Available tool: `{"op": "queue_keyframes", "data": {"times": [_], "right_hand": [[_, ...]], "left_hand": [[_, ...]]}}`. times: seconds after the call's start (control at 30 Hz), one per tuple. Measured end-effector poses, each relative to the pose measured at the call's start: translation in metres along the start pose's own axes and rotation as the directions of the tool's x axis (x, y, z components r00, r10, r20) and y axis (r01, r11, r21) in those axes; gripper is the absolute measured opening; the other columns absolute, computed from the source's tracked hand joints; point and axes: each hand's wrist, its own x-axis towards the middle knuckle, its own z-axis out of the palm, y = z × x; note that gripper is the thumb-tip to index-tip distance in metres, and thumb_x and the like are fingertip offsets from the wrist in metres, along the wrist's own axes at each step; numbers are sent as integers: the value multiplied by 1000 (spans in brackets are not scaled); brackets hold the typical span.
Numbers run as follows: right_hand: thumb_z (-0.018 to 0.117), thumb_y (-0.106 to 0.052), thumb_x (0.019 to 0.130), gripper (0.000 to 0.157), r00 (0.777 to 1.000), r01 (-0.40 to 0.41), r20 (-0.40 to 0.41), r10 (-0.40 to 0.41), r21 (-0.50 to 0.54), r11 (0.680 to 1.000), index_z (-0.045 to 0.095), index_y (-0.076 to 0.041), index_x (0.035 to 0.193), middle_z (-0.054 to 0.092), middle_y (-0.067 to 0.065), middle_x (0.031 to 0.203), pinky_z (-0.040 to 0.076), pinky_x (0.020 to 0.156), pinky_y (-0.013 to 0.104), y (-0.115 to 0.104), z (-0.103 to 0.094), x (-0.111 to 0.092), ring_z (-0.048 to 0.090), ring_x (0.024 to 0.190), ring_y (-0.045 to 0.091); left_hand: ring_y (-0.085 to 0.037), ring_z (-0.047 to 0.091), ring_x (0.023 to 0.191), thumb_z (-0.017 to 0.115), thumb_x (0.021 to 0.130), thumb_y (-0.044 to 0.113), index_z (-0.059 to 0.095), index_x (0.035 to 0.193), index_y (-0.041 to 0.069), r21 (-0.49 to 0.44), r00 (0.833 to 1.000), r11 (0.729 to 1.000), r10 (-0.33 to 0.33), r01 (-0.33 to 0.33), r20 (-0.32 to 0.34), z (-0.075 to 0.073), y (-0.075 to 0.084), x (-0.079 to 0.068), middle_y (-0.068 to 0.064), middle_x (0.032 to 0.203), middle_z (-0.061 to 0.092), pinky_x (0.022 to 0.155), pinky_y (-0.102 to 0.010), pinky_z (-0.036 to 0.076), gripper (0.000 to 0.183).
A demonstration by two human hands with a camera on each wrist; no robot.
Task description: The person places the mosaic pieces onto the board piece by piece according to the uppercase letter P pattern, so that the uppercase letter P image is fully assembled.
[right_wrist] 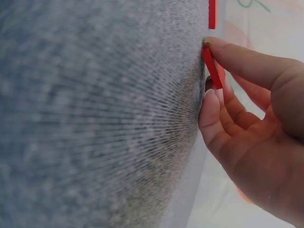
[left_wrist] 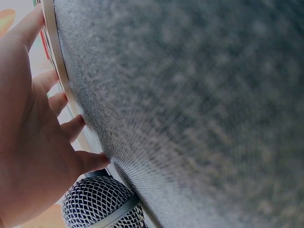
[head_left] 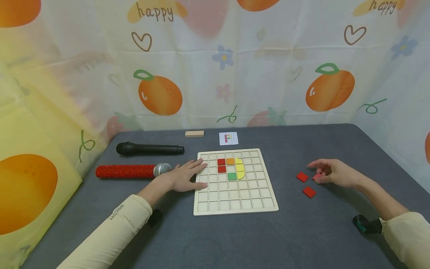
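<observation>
My left hand (head_left: 184,177) rests with spread fingers on the left edge of a pale wooden grid board (head_left: 235,204). Set in the grid's upper part are two red squares (head_left: 221,169), an orange square (head_left: 230,161), yellow pieces (head_left: 240,168) with rounded corners and a green square (head_left: 232,176). Right of the board, my right hand (head_left: 340,173) pinches a red square tile (right_wrist: 213,69) between thumb and fingers. That tile stands tilted, close over the table, in the right wrist view. Two more red tiles lie beside this hand, one to its left (head_left: 302,176) and one nearer (head_left: 309,192).
A red glittery microphone (head_left: 125,171) lies left of the board, its silver head (left_wrist: 97,202) close by my left hand. Behind it lies a black microphone (head_left: 149,149). A small wooden block (head_left: 194,134) and a printed pattern card (head_left: 228,138) sit at the grey table's (head_left: 268,243) back edge.
</observation>
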Motion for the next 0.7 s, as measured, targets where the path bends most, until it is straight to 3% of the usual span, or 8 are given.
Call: {"op": "queue_keyframes", "data": {"times": [0.17,0.3,0.5,0.7], "right_hand": [[69,-7,87,33,998,-55,-24,53,-111,992,60,7,115,62,4,90,46,57,27,-5,-2,2,54,69,8],[69,-12,88,28,984,-155,-110,138,-163,974,64,2,112,67,3,91,51,63,29,-13,-3,5,62,75,13],[65,-22,93,42,953,-209,-223,205,6,978,56,7,122,68,17,103,54,72,34,-28,2,17,68,85,25],[66,-23,92,47,929,-197,-267,258,236,952,53,9,125,66,18,109,54,77,34,-40,17,35,67,93,23]], "left_hand": [[-32,8,143,48,90,64,18,154,20,-5,1000,1000,5,-5,-5,1,-1,0,-3,159,10,106,-64,10,83],[-31,8,143,48,90,63,18,154,20,-3,1000,1000,6,-6,-6,1,-1,0,-2,159,10,106,-64,10,83],[-31,9,143,47,91,63,18,154,20,5,1000,1000,5,-5,-4,1,-1,0,-3,159,10,107,-63,10,82],[-30,8,143,48,90,64,18,154,21,1,1000,1000,0,0,0,1,-1,0,-2,159,9,107,-63,10,83]]}}
